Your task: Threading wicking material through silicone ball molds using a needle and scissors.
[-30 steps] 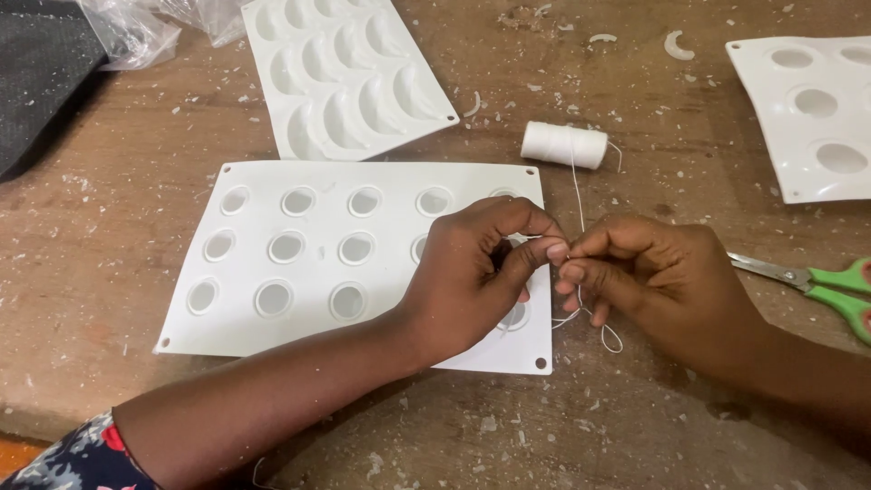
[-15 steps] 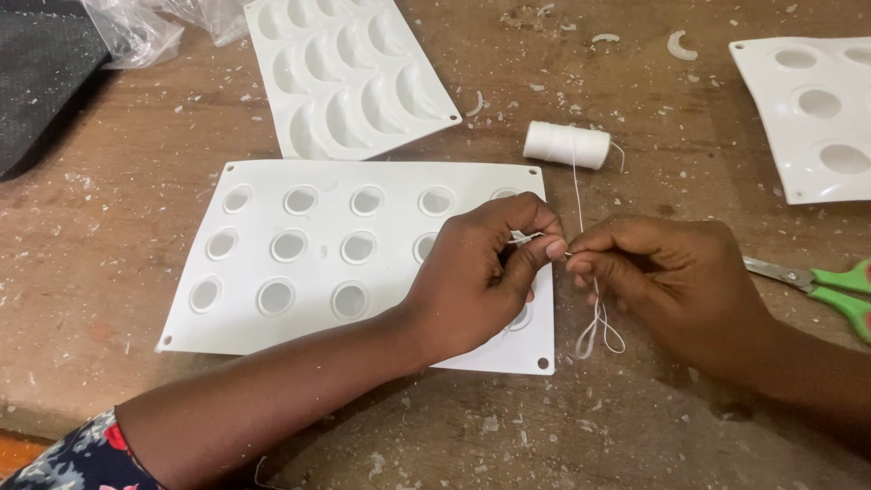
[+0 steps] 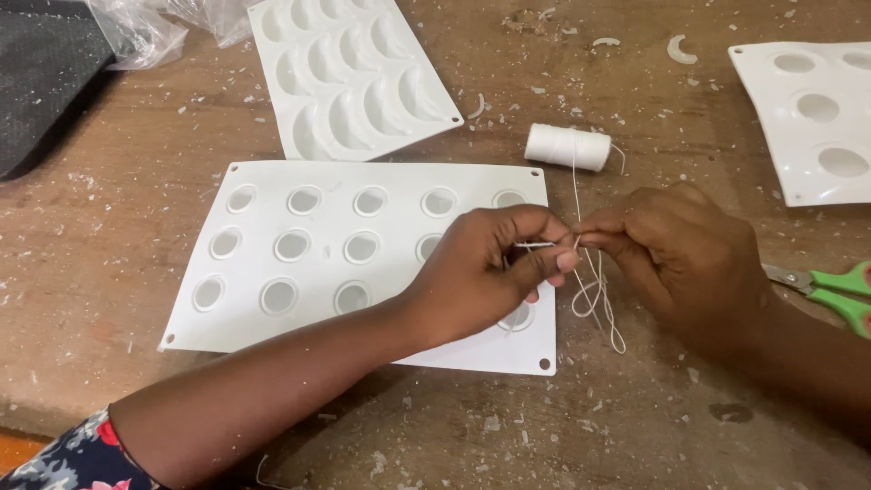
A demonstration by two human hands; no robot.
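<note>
My left hand [image 3: 485,272] and my right hand [image 3: 676,249] meet fingertip to fingertip over the right end of a white mould [image 3: 299,259] with round cavities. Both pinch a thin white thread [image 3: 594,290], a short piece of it stretched between them. Loose loops of the thread hang below my right fingers onto the table. The thread runs up to a white spool [image 3: 567,146] lying on its side just beyond my hands.
A white mould [image 3: 349,77] with crescent cavities lies at the back, another round-cavity mould [image 3: 817,113] at the right edge. Green-handled scissors [image 3: 830,289] lie right of my right hand. Clear plastic [image 3: 136,32] and dark cloth [image 3: 41,77] sit top left. White crumbs litter the wooden table [image 3: 109,209].
My right hand has turned and lifted slightly, drawing more thread through. The hanging loops below my fingers have grown longer. My left hand has shifted a little lower.
</note>
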